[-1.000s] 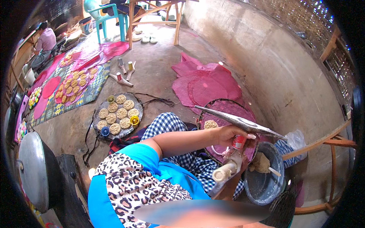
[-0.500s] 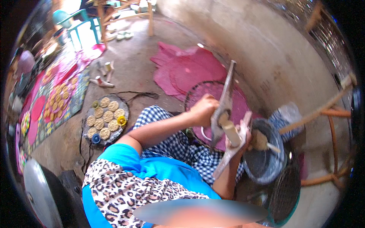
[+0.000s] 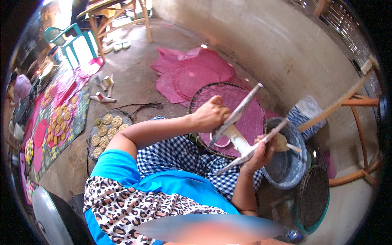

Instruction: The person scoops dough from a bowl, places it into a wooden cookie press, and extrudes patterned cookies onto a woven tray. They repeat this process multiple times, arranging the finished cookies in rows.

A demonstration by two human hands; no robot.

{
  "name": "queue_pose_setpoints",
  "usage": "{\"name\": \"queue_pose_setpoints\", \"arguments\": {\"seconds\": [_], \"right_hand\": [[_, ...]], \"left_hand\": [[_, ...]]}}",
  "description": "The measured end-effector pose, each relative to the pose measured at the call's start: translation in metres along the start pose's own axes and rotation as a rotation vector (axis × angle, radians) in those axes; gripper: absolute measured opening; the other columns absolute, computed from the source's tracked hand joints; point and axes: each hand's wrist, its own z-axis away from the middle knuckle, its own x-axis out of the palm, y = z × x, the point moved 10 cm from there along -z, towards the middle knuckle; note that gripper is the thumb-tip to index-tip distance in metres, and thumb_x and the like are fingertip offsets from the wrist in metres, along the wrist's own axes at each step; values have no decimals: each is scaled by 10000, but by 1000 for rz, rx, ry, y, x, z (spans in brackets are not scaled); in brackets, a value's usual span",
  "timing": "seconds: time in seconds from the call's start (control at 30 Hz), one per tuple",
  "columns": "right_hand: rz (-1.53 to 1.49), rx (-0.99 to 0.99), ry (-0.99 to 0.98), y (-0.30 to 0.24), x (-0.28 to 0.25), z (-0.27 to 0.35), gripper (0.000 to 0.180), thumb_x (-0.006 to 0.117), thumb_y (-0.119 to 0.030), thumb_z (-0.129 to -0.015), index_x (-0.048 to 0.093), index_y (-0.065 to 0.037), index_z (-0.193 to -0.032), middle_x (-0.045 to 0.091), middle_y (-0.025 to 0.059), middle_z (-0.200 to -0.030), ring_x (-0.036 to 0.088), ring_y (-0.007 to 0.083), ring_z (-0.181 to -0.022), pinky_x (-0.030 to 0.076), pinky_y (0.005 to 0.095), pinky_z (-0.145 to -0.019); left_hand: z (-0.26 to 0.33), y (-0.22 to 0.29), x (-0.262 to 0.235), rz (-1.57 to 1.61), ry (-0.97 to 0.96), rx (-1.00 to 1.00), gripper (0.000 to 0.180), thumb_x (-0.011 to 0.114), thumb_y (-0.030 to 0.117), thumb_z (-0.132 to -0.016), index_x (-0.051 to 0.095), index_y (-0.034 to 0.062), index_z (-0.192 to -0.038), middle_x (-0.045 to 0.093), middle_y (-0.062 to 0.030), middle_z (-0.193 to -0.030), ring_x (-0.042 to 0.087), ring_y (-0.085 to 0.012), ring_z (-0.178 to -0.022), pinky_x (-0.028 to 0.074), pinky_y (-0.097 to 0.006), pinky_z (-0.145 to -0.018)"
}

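In front of my lap I hold a two-part wooden hand press (image 3: 238,139), a pale cylinder between two long tapered crossbars. My left hand (image 3: 212,113) is closed on the upper crossbar (image 3: 243,107), its fingertips partly hidden. Wrapped round the lower crossbar (image 3: 279,130) is my right hand (image 3: 261,154). Under the press lies a round dark-rimmed tray (image 3: 195,94) covered with pink mesh (image 3: 210,92). A pale ring (image 3: 221,141) rests on the tray, partly behind the press. Beside my right hand stands a grey tub (image 3: 301,143) with pale dough (image 3: 281,143) and a light stick (image 3: 294,148).
Left of my knee, a round tray holds several coiled noodle cakes (image 3: 102,130); more lie on a patterned cloth (image 3: 77,118). Two similar wooden presses (image 3: 102,97) lie on the floor. Pink mesh sheets (image 3: 183,71) spread ahead. A wooden frame (image 3: 359,134) stands right.
The press has tilted: its upper crossbar now slants right, and the cylinder between the bars shows more openly. My left hand has shifted slightly along with it. The whole view has turned a little.
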Motion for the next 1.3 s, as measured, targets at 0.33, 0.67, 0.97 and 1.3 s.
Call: {"name": "queue_pose_setpoints", "arguments": {"seconds": [0.33, 0.67, 0.97, 1.3], "right_hand": [[17, -122, -40, 3, 6, 48, 401, 573, -262, -719, 484, 35, -973, 493, 77, -832, 477, 176, -768, 405, 315, -716], [324, -152, -247, 16, 15, 54, 519, 514, -285, -802, 399, 75, -1157, 478, 154, -1065, 465, 223, -1008, 336, 370, -933], [150, 125, -144, 17, -34, -46, 315, 551, -99, -847, 517, 45, -1125, 608, 116, -964, 580, 157, -848, 472, 279, -782], [610, 171, -574, 112, -49, -7, 346, 699, -85, -710, 601, -4, -1032, 602, 118, -1036, 584, 189, -917, 503, 264, -727]], "left_hand": [[23, 19, 34, 91, -281, 118, 204, 570, 213, -635, 566, 99, -804, 562, -24, -746, 564, -174, -778, 355, -347, -814], [45, 18, 43, 255, -208, 23, 279, 641, 218, -563, 568, 96, -803, 585, -55, -741, 579, -216, -761, 358, -346, -791], [57, -15, 48, 574, -4, -217, 334, 702, 228, -559, 610, 102, -854, 617, -76, -781, 578, -251, -803, 364, -377, -812], [67, -38, 34, 556, 3, -276, 295, 675, 183, -560, 598, 90, -829, 598, -70, -752, 564, -249, -751, 348, -358, -758]]}}
